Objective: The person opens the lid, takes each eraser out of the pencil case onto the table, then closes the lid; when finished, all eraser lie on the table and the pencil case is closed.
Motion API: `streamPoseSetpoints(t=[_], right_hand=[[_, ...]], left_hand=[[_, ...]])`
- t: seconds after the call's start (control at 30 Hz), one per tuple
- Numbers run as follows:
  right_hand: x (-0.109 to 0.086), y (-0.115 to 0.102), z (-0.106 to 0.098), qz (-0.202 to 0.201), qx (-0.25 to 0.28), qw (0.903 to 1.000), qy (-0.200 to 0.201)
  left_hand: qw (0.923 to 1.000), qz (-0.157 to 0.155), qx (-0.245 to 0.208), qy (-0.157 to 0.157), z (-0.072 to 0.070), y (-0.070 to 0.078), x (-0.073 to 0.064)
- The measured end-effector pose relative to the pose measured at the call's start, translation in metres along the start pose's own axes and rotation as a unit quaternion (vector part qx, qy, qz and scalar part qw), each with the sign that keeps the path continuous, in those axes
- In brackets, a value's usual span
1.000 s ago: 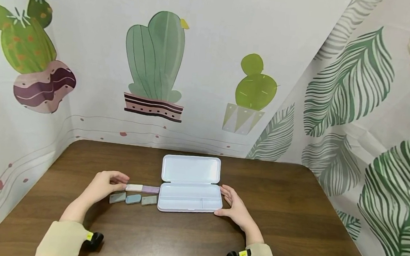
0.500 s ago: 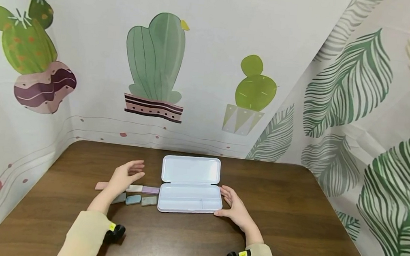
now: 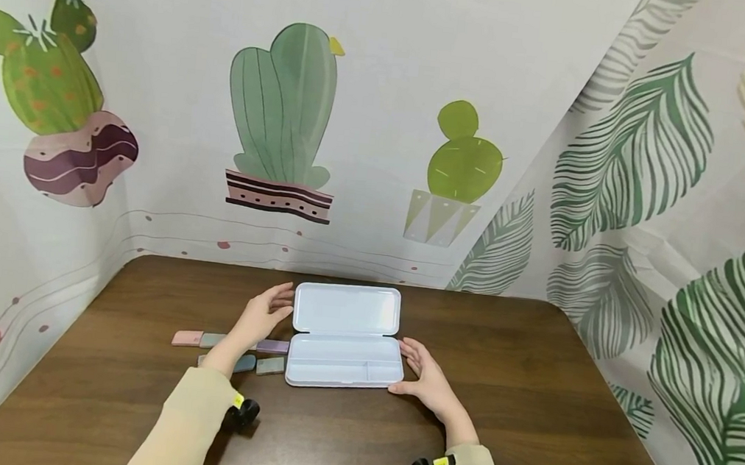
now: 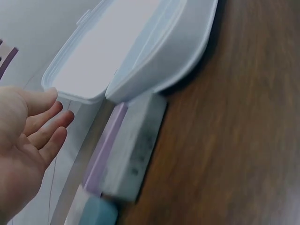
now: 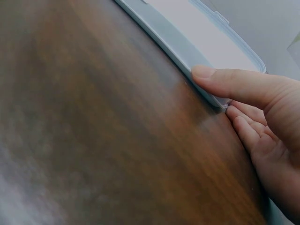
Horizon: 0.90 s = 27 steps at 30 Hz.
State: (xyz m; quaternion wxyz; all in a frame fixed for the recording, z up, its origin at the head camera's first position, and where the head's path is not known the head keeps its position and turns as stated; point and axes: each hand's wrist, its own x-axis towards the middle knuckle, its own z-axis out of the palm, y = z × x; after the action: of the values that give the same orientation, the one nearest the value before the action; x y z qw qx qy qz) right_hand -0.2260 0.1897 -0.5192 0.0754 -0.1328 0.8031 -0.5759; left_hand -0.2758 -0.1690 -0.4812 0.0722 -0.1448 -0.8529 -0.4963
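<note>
A pale blue pencil case [image 3: 334, 362] lies unfolded on the table, its lid [image 3: 347, 309] tipped back and its divided tray bare. My left hand [image 3: 261, 319] is beside the lid's left edge, fingers extended, thumb close to the lid's corner in the left wrist view. At the tray's right end my right hand [image 3: 429, 381] holds the case by its corner, thumb [image 5: 220, 79] on the front wall and fingers round the end. Left of the case are two rows of small pastel eraser-like blocks, among them a purple block [image 4: 105, 150] and a grey block [image 4: 133, 145]. My left forearm covers some of them.
At the far left end of the back row lies a pink block [image 3: 187, 338]. A blue block [image 3: 245, 363] shows beside my left wrist. Behind the brown wooden table [image 3: 530, 409] hangs a cloth [image 3: 383, 115] printed with cacti and leaves.
My left hand has moved right and away from the blocks to the lid's left edge, uncovering the pink block. My right hand and the case have stayed in place.
</note>
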Motion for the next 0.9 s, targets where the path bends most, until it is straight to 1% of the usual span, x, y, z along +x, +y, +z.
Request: streamPoseSetpoints(t=[0.13, 0.4, 0.47, 0.63, 0.9], right_hand=[[0.0, 0.001, 0.001, 0.001, 0.004, 1.0, -0.003], [0.0, 0.004, 0.001, -0.003, 0.007, 1.0, -0.002], [0.0, 0.003, 0.002, 0.002, 0.009, 1.0, -0.001], [-0.001, 0.002, 0.001, -0.004, 0.005, 1.0, -0.003], [0.0, 0.002, 0.0, -0.019, 0.005, 0.9998, -0.002]], left_hand=[[0.9999, -0.006, 0.012, -0.008, 0.006, 0.005, 0.003], [0.9994, -0.019, 0.025, -0.014, 0.01, 0.008, 0.006], [0.9994, -0.02, 0.026, -0.013, 0.01, 0.008, 0.006], [0.9997, -0.019, 0.014, -0.005, 0.011, 0.009, 0.006], [0.9999, -0.008, 0.006, 0.008, 0.009, 0.016, 0.001]])
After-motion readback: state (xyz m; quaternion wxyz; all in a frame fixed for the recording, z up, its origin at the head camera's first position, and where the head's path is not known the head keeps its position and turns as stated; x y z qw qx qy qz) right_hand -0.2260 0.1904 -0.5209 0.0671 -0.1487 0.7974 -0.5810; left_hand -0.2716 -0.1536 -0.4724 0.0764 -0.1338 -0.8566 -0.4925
